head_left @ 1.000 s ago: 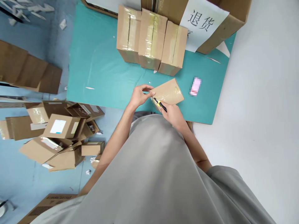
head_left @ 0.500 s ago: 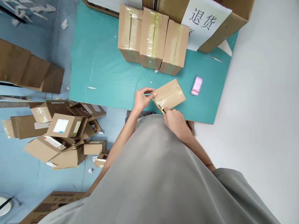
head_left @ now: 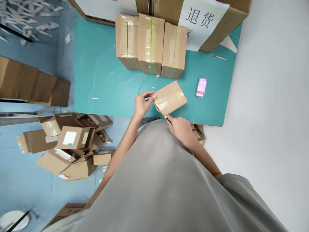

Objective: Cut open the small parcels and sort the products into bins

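A small cardboard box with clear tape across it is tilted at the near side of the green table. My left hand pinches its left corner, thumb on top. In my right hand is a yellow-and-black box cutter, its front end at the box's near left edge. The fingers wrap around the handle, so most of it is hidden. Whether the blade is inside the cardboard I cannot tell.
Three taped boxes stand in a row behind, before a large carton bearing a white paper sign. A pixelated pink item lies to the right. Opened cartons are heaped on the floor at left, and a white wall runs along the right.
The box cutter has shifted slightly toward me along the box's near left edge, showing more of its black handle. The camera view has moved a little; my left hand keeps its hold.
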